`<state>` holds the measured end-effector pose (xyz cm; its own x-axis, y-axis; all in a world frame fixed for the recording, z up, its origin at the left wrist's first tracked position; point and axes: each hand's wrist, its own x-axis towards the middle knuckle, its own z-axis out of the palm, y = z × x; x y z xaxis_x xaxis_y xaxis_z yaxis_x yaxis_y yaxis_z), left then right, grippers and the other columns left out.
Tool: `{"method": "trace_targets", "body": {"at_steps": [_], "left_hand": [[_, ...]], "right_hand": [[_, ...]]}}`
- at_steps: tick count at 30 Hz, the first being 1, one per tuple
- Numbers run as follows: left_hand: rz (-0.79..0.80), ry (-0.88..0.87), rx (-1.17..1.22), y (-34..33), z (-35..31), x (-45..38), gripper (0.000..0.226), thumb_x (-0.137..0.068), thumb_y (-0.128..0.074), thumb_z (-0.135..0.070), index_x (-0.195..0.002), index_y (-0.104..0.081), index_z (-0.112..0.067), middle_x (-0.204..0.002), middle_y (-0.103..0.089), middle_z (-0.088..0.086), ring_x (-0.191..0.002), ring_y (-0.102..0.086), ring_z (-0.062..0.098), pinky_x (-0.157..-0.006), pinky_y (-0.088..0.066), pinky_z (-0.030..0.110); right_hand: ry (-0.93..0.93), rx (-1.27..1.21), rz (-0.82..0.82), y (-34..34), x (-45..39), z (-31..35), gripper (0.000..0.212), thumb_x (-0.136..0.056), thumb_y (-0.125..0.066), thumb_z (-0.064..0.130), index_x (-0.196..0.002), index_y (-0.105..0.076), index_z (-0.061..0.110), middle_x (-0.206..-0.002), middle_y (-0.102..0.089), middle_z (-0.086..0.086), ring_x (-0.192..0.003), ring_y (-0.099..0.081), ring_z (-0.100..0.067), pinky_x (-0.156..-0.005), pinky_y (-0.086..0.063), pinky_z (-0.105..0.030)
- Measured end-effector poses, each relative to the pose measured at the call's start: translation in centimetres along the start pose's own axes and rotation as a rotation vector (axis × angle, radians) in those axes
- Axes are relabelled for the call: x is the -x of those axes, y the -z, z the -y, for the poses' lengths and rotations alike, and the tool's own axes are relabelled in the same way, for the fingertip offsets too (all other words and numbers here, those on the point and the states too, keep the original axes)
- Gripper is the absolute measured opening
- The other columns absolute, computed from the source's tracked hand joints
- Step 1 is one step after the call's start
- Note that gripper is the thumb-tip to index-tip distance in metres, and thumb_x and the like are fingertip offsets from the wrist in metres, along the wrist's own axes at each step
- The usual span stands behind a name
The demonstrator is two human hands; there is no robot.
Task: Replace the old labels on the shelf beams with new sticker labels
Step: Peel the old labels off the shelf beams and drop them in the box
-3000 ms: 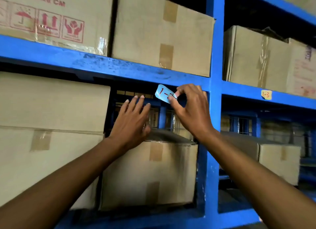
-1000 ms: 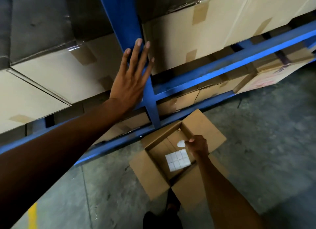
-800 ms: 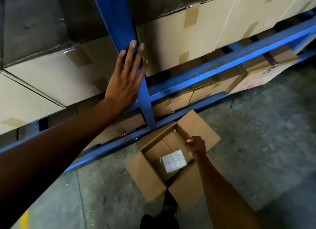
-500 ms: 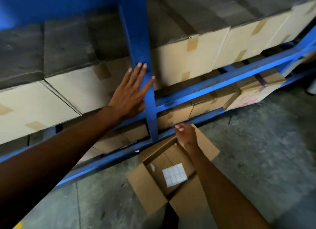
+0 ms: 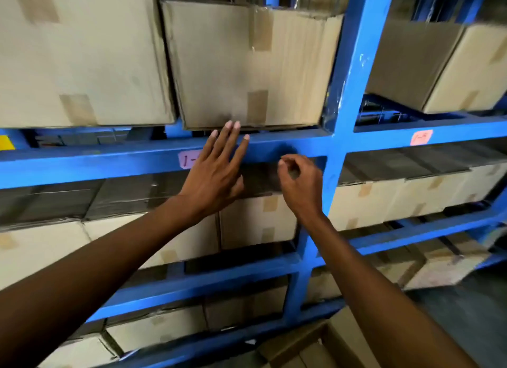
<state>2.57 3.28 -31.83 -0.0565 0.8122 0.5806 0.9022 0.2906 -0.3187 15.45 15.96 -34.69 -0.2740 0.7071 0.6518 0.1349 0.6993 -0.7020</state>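
Note:
A pink label (image 5: 186,159) marked "1-" sticks on the blue shelf beam (image 5: 109,163); its right part is hidden under my left hand (image 5: 216,172). That hand lies flat against the beam with its fingers spread and pointing up. My right hand (image 5: 299,183) hovers just right of it, below the beam, fingers curled with thumb and forefinger pinched; I see nothing in them. A second pink label (image 5: 421,137) sits on the beam of the right bay.
Taped cardboard boxes (image 5: 247,63) fill every shelf level. A blue upright post (image 5: 345,93) stands right of my hands. An open cardboard box (image 5: 315,348) lies on the floor at the bottom edge. A yellow tag (image 5: 5,142) shows at far left.
The view swung up from the floor box to the beam. My right hand rose out of the box to the beam; my left hand moved from the post onto the pink label.

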Motion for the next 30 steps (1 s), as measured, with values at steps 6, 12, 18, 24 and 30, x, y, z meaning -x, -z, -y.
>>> {"method": "trace_targets", "body": {"at_steps": [6, 12, 18, 24, 30], "left_hand": [[0.135, 0.142, -0.154, 1.9, 7.9, 4.0, 0.093, -0.078, -0.055, -0.021, -0.147, 0.003, 0.000, -0.156, 0.006, 0.025, -0.145, 0.007, 0.037, -0.119, 0.005, 0.044], [0.380, 0.220, -0.188, 0.4, 12.2, 6.7, 0.090, -0.092, -0.049, -0.023, -0.144, 0.021, -0.005, -0.156, 0.016, 0.021, -0.145, 0.013, 0.033, -0.118, 0.007, 0.042], [0.342, 0.216, -0.164, -0.5, 12.5, 6.5, 0.094, -0.089, -0.053, -0.027, -0.145, 0.020, -0.006, -0.158, 0.009, 0.020, -0.146, 0.007, 0.032, -0.118, 0.003, 0.042], [0.327, 0.237, -0.113, -1.2, 12.4, 6.6, 0.102, -0.086, -0.058, -0.033, -0.145, 0.021, -0.007, -0.158, 0.006, 0.020, -0.146, 0.003, 0.034, -0.120, -0.001, 0.046], [0.328, 0.247, -0.111, -1.2, 12.3, 6.5, 0.111, -0.081, -0.066, -0.037, -0.145, 0.020, -0.007, -0.158, 0.002, 0.021, -0.146, 0.000, 0.036, -0.119, 0.000, 0.046]], "right_hand": [[0.209, 0.226, 0.077, -6.8, 1.2, 6.2, 0.037, -0.086, -0.054, 0.018, -0.122, -0.057, 0.008, -0.127, -0.055, -0.017, -0.119, -0.047, -0.032, -0.100, -0.035, -0.042], [0.285, 0.488, 0.089, -12.3, 3.6, 8.3, 0.039, -0.087, -0.052, 0.010, -0.124, -0.054, 0.003, -0.149, -0.033, -0.023, -0.134, -0.037, -0.037, -0.105, -0.033, -0.049], [0.334, 0.541, -0.028, -13.1, 3.9, 8.7, 0.023, -0.078, -0.066, 0.001, -0.101, -0.068, -0.001, -0.130, -0.055, -0.026, -0.115, -0.058, -0.039, -0.092, -0.046, -0.052], [0.306, 0.453, -0.046, -13.2, 4.0, 9.1, 0.006, -0.083, -0.063, 0.005, -0.082, -0.068, 0.001, -0.130, -0.057, -0.023, -0.116, -0.058, -0.035, -0.099, -0.040, -0.053], [0.248, 0.386, -0.019, -13.0, 3.1, 8.8, 0.009, -0.083, -0.060, 0.010, -0.078, -0.064, 0.003, -0.125, -0.060, -0.019, -0.117, -0.054, -0.033, -0.105, -0.031, -0.053]]}}
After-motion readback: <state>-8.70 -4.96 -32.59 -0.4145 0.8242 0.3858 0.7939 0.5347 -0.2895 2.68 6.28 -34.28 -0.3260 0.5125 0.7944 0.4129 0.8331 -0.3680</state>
